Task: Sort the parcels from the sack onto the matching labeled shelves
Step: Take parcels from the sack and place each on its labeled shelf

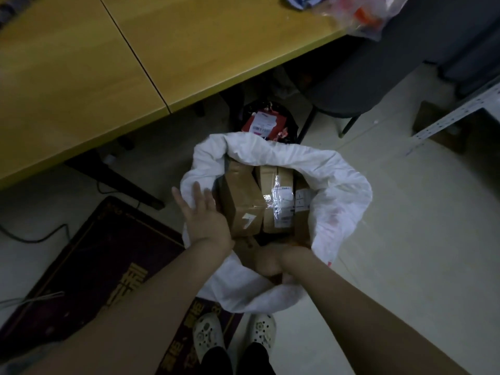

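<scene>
Reaching into the sack: head view — the step in hand looks like picking the next parcel out of the white sack (338, 190), which stands open on the floor at the person's feet.
Left hand (201, 212): grip open, fingers straight and spread, against the sack's rim just beside the leftmost box (242, 198).
Right hand (269, 262): low in the sack's mouth and in shadow; whether its grip holds anything cannot be told.
Parcels: all seen lie in the sack, none on a shelf.
Next move: probably a firm hold on one parcel, a lift clear of the rim, then reading its label — a metal shelf frame (457, 110) shows at the right edge, its labels unseen.
Count: one sack; two hands; three cardboard boxes standing upright, the leftmost, the taped middle box (276, 201) and the right box (301, 201); a fourth brown parcel (247, 243) partly seen below them.
</scene>
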